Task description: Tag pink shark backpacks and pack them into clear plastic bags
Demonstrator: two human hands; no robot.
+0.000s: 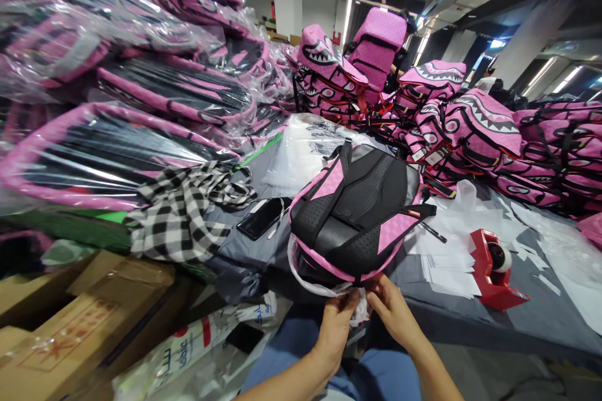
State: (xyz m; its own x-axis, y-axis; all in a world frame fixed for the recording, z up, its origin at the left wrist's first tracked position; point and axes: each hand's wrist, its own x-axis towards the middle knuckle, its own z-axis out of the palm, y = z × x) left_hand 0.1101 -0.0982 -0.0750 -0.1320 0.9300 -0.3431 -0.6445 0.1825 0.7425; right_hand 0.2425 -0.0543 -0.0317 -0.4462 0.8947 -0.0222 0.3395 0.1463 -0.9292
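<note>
Pink-and-black bag point(357, 200) lies on the desk point(423, 307) at its near edge, straps up, directly before me. Left hand point(336, 326): closed in a pinch on white wrap point(360, 313) bunched below the bag. Right hand point(389, 304): partly curled at the bag's near edge; I cannot tell whether it grips. Judgement: a light, even pull while the bag rests steady works best; thin wrap would likely tear under a jerk. Grey desk covering; phone point(261, 219) left, paper slips point(449, 272) and red tape dispenser point(486, 285) right. Room: plastic-covered bags point(174, 88) piled left, uncovered bags point(480, 128) beyond and right, cartons point(84, 326) low left.
</note>
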